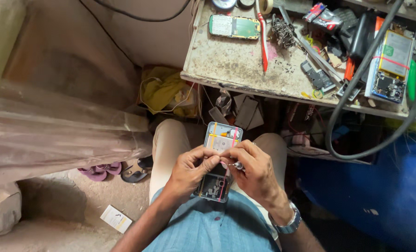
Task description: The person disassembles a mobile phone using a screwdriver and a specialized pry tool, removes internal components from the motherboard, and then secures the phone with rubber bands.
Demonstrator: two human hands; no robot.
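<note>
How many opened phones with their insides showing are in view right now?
2: one phone held over the lap by both hands, another at the bench's right end. Clutter may hide more.

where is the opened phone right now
In the head view, the opened phone sits low centre over the person's lap, gripped between the left hand and right hand, below the workbench edge.

Opened phone point(221, 140) middle hidden under both hands.

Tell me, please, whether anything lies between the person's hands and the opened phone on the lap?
Nothing visible does: the left hand and the right hand both already rest on the opened phone, the right pinching a small metal tool against it.
</note>
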